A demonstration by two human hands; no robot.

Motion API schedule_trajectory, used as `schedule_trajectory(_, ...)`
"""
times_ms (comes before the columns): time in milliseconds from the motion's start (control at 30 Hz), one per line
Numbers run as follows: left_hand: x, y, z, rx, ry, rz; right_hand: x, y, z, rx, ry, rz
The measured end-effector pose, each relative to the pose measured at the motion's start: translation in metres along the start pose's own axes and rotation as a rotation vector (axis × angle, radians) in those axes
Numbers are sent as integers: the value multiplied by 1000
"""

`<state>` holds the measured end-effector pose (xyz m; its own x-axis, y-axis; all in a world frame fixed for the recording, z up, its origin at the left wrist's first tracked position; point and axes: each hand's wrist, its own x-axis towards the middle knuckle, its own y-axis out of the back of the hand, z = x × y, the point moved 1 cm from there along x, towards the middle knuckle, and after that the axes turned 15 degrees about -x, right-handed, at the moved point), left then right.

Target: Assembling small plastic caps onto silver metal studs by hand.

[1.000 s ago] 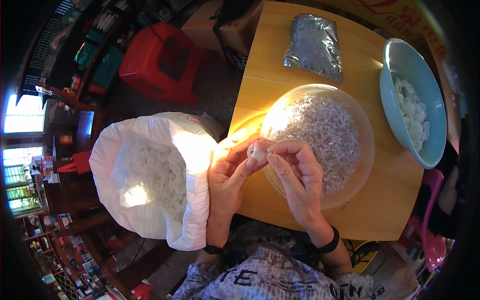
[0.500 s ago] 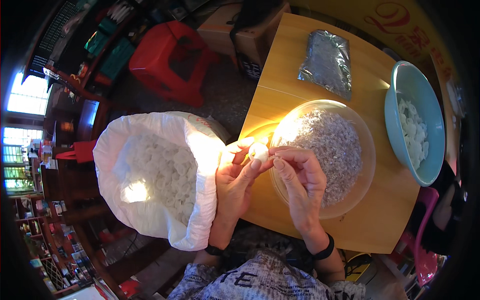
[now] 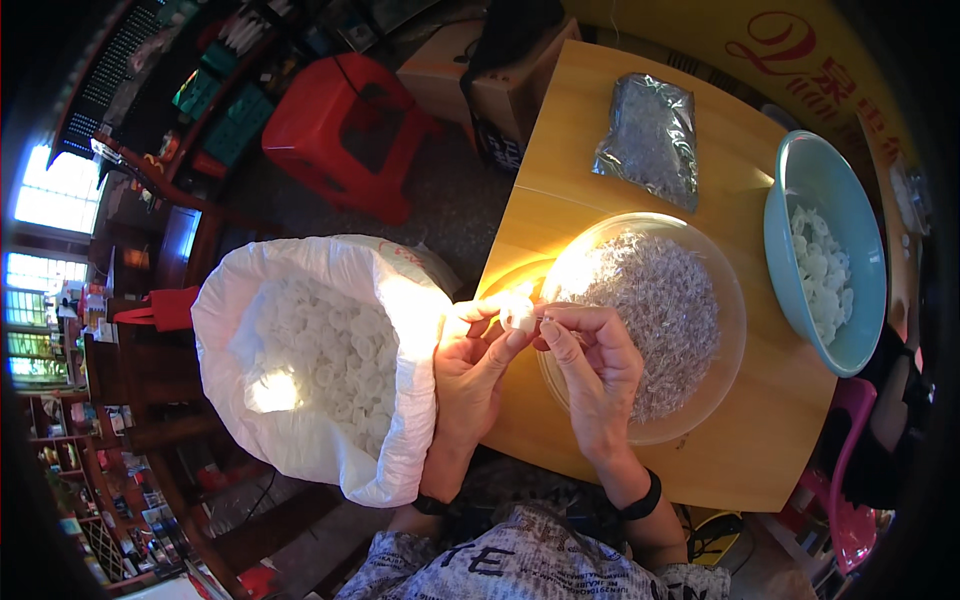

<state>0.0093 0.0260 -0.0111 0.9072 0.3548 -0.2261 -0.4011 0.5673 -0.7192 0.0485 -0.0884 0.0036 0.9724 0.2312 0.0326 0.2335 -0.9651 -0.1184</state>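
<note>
Between its thumb and fingers my left hand pinches a small white ring-shaped plastic piece, brightly sunlit. My right hand is closed at the fingertips on a tiny clear piece held against the ring's right side; its exact shape is too small to make out. Below and beyond the right hand is a round clear tub heaped with small clear plastic pieces. Left of my left hand stands a large white sack, its mouth wide and full of similar white rings.
A light blue basin with white rings sits tilted-looking at the table's right. A silvery plastic packet lies toward the far side of the wooden table. Beyond the sack are a red stool and a cardboard box. A pink chair is at right.
The white ring has been tilted in my left fingers, and my right fingertips have shifted slightly against it. The whole view has dropped a little.
</note>
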Motion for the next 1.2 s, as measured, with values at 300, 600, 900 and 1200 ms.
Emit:
schedule_trajectory(300,0,-3,3,86,-11,-30,1,0,-2,-14,3,-3)
schedule_trajectory(600,-2,7,0,146,-84,-121,-1,0,-3,60,-123,-4)
schedule_trajectory(900,-3,9,1,248,-246,-264,-4,2,-6,-52,-70,10)
schedule_trajectory(1200,-9,0,7,349,-276,-310,-6,11,-10,108,-163,-12)
